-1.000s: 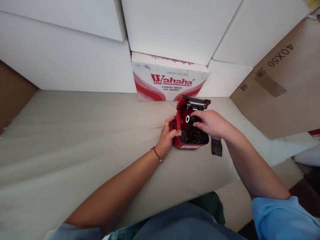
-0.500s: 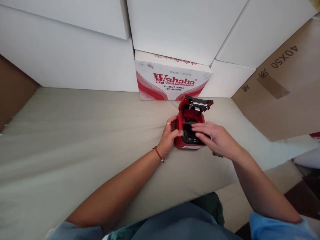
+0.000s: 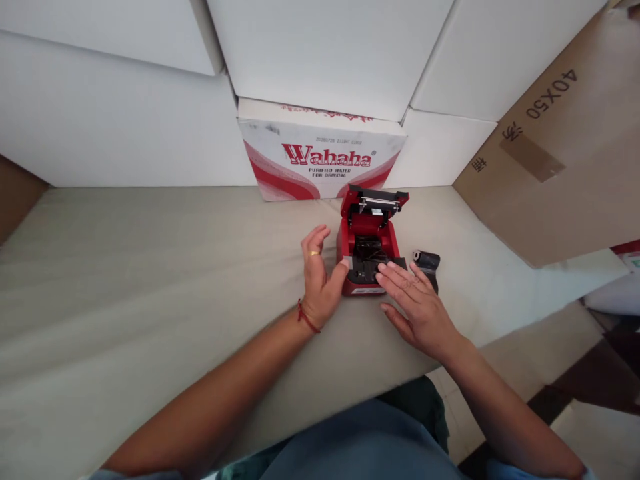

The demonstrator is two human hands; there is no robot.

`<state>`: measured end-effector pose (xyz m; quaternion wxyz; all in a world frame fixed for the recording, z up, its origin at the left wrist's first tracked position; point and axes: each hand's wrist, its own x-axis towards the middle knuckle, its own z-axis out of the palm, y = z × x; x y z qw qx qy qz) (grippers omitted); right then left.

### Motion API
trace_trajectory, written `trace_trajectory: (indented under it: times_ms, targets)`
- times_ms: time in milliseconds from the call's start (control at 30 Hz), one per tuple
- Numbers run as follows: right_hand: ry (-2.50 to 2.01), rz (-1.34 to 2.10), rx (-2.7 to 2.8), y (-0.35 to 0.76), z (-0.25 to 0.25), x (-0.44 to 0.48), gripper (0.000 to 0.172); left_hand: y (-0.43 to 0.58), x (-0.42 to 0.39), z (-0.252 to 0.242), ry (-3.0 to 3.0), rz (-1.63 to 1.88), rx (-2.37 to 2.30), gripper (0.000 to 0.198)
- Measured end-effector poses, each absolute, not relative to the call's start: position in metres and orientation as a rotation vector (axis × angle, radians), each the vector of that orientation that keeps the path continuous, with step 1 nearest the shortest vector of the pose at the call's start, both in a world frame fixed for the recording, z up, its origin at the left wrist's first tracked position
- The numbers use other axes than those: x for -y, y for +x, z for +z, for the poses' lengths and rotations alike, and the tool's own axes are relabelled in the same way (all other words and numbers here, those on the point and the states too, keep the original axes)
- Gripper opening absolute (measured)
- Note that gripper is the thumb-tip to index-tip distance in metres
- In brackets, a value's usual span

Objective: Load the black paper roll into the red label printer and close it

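Note:
A small red label printer [image 3: 369, 250] sits on the cloth-covered table with its lid [image 3: 383, 203] raised and its black inside showing. At its left front corner, the thumb of my left hand [image 3: 320, 280] touches the rim, while the other fingers stand apart from the side wall. My right hand [image 3: 417, 310] lies flat with fingers stretched, its fingertips at the front right rim; whether they press on it I cannot tell. To the right of the printer is a black roll [image 3: 427, 259] with a loose tail, partly hidden behind my right fingers.
Behind the printer stands a Wahaha water carton [image 3: 325, 157], with large white boxes [image 3: 325, 47] stacked over and around it. A brown cardboard box [image 3: 560, 173] borders the right side. The pale cloth [image 3: 165, 280] stretches to the left, and the table's front edge is near my body.
My left fingers have come off the printer's side, leaving the thumb on it. My right hand has drawn back from above the opening to the front right rim, revealing the black roll.

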<state>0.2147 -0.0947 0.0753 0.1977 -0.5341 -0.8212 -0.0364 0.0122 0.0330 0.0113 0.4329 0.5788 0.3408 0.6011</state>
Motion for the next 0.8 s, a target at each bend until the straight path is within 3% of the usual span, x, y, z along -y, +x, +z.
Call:
trace_trajectory:
  times_ms: [67, 167, 300, 433, 600, 800]
  targets:
    - [-1.524, -0.051, 2.282, 0.214, 0.075, 0.096, 0.072, 0.008, -0.023, 0.02, 1.737, 1.601, -0.797, 0.053]
    - [-1.503, 0.046, 2.214, 0.215, 0.08, 0.096, 0.057, 0.007, -0.008, 0.022, 2.17, 1.469, -0.545, 0.042]
    - [-1.548, 0.139, 1.791, 0.226, 0.098, 0.076, 0.039, 0.009, 0.002, 0.01, 2.353, 1.288, -0.56, 0.054]
    - [-1.678, 0.194, 1.326, 0.244, 0.112, 0.014, 0.056, 0.008, 0.002, 0.001, 2.343, 1.25, -0.569, 0.055]
    - [-1.479, 0.536, 1.235, 0.253, 0.114, -0.059, 0.078, 0.008, 0.003, -0.002, 2.368, 1.338, -0.561, 0.062]
    - [-1.463, 0.518, 1.322, 0.244, 0.121, -0.04, 0.072, 0.009, 0.003, -0.002, 2.378, 1.347, -0.564, 0.065]
